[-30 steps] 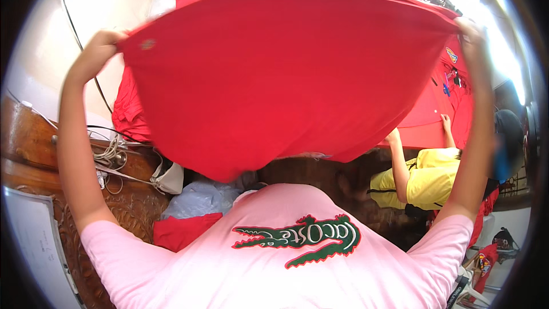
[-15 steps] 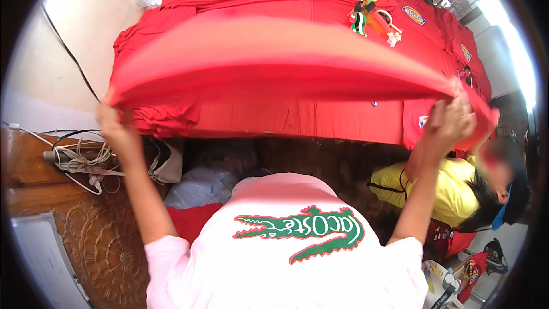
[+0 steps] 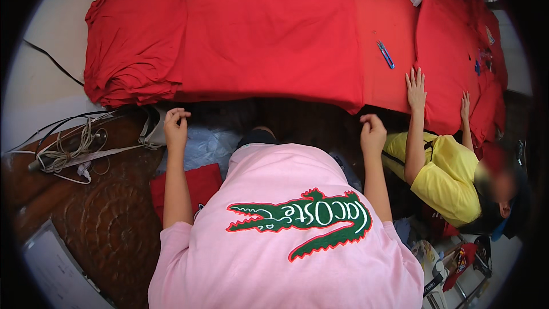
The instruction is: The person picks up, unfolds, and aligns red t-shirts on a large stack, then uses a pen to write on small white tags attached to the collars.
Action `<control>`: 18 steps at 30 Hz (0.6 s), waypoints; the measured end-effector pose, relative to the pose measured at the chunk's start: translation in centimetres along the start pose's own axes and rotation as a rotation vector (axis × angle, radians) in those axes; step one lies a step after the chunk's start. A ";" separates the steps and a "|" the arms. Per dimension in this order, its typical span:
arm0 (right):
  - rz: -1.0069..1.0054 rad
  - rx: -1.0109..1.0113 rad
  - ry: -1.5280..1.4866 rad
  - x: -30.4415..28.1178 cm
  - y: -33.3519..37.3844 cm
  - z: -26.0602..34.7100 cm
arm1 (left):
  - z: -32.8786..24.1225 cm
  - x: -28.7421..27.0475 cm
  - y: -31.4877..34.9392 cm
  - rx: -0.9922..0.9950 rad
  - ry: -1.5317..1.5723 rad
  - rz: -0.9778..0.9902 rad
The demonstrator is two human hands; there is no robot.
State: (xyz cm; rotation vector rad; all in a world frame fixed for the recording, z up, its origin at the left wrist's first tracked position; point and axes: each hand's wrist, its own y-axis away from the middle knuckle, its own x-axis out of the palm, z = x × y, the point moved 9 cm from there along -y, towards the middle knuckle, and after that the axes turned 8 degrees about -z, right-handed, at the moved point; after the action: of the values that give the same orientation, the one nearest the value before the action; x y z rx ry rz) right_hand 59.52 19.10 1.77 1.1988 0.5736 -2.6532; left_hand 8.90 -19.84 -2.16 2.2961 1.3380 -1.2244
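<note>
Head view: red cloth (image 3: 271, 31) lies at one o'clock from left hand (image 3: 176, 123), eleven from right hand (image 3: 373, 130); both hands seem empty.

and here i see the plain red cloth (image 3: 270, 37), spread across the upper middle of my view, nearly flat, lightly rippled, near edge dipping toward its right corner!

Pale wall (image 3: 48, 40) at left, carved brown wooden furniture (image 3: 123, 223) below, greyish wall (image 3: 516, 51) far right
</note>
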 end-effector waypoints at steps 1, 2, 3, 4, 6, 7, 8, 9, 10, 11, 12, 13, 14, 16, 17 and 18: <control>-0.023 0.100 -0.063 0.2 -1.3 -1.5 | -0.3 0.2 -1.3 -0.024 0.054 -0.029; -0.081 0.145 -0.147 1.0 -2.9 -2.9 | -1.1 0.4 -2.9 0.041 0.029 -0.043; -0.107 0.186 -0.149 2.0 -4.9 -3.0 | -1.6 0.6 -4.7 0.015 0.050 -0.081; -0.134 0.225 -0.147 2.8 -6.8 -2.6 | -2.3 1.2 -6.5 -0.013 0.075 -0.120; -0.137 0.135 0.072 5.1 -9.4 -0.3 | -3.6 3.1 -9.3 -0.055 0.032 -0.174; -0.136 0.087 0.177 5.8 -10.3 0.5 | -4.1 4.0 -10.5 -0.073 -0.043 -0.197; -0.034 0.136 0.088 7.1 -10.4 0.0 | -4.5 4.2 -11.3 -0.091 -0.118 -0.221; 0.065 0.183 -0.004 8.7 -10.4 -0.6 | -4.4 5.2 -11.9 -0.064 -0.209 -0.167; 0.172 0.226 -0.099 10.4 -10.4 -0.8 | -3.4 5.8 -11.9 -0.136 -0.141 -0.140; 0.301 0.236 -0.229 11.2 -9.7 -0.6 | -2.4 6.2 -11.6 -0.206 -0.073 -0.113; 0.435 0.246 -0.356 11.5 -8.2 -0.1 | -2.0 5.6 -11.2 -0.210 -0.053 -0.097; 0.502 0.316 -0.368 10.5 -7.0 0.1 | -1.7 4.6 -10.4 -0.212 -0.034 -0.079; 0.573 0.386 -0.380 9.3 -5.6 0.7 | -1.4 3.4 -9.2 -0.217 -0.016 -0.062; 0.598 0.445 -0.309 7.1 -3.3 -1.7 | 1.5 1.2 -6.7 -0.319 0.003 0.039; 0.659 0.491 -0.295 6.7 -1.7 -3.3 | 4.1 0.8 -5.1 -0.400 0.027 0.121; 0.713 0.542 -0.279 6.6 -0.4 -4.7 | 4.3 0.5 -4.1 -0.469 0.074 0.206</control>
State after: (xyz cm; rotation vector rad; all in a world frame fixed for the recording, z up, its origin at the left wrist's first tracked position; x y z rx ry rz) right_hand 58.27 21.38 -5.89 0.8692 -0.5585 -2.3022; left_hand 3.32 -19.57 -4.41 2.0882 1.2154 -0.6786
